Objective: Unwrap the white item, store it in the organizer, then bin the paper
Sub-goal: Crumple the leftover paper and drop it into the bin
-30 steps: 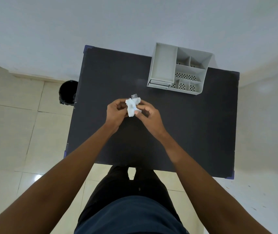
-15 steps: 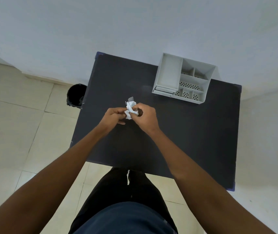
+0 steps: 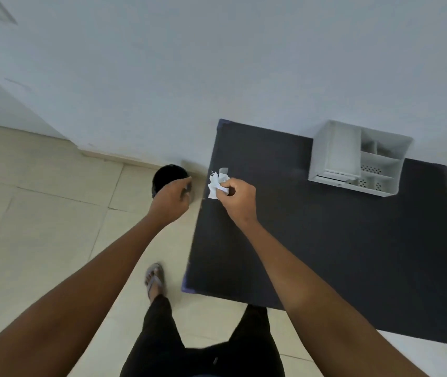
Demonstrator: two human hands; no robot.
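Note:
My right hand (image 3: 240, 198) is closed on a crumpled white paper bundle (image 3: 213, 186) with a small grey tab sticking out of its top. It holds the bundle above the left edge of the black table (image 3: 325, 254). Whatever is inside the paper is hidden. My left hand (image 3: 173, 198) hovers apart from the bundle, over the black bin (image 3: 166, 174) on the floor, with its fingers curled and nothing visible in them. The white organizer (image 3: 325, 148), with one tall compartment and several smaller ones, stands at the table's far right by the wall.
The bin sits on the tiled floor just left of the table, against the wall. My sandalled foot (image 3: 155, 278) is on the floor near the table's front left corner. A white wall runs behind the table.
My left hand has let go of the bundle and moved left over the bin. The right hand keeps the bundle and has shifted to the table's left edge. My view has swung left.

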